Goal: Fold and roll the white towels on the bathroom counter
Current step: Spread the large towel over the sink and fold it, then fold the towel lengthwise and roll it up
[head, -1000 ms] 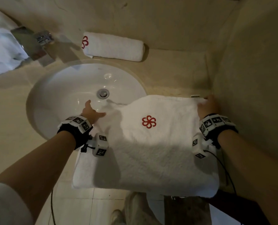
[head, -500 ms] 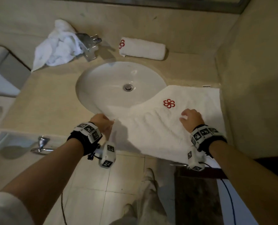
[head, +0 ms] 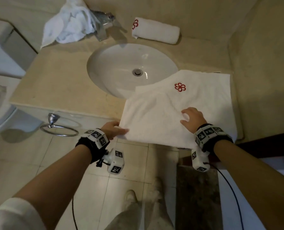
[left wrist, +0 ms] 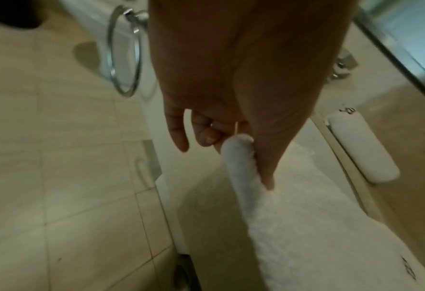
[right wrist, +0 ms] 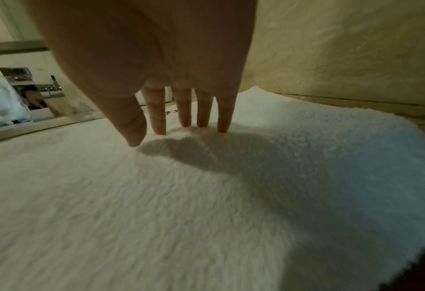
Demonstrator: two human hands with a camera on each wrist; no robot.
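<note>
The flat towel (head: 171, 117) hides part of the sink (head: 114, 63). The crumpled towel (head: 68, 24) hides the tap's (head: 103, 22) back.

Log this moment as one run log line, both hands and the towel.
left hand pinches corner of flat towel | right hand presses it, fingers straight | rolled towel behind sink | stage: folding

We see the flat towel (head: 179, 113) on the counter (head: 58, 83), right of the sink (head: 121, 63). Behind the sink stands the faucet (head: 104, 25), the crumpled towel (head: 68, 25) to its left and the rolled towel (head: 156, 31) to its right.
</note>
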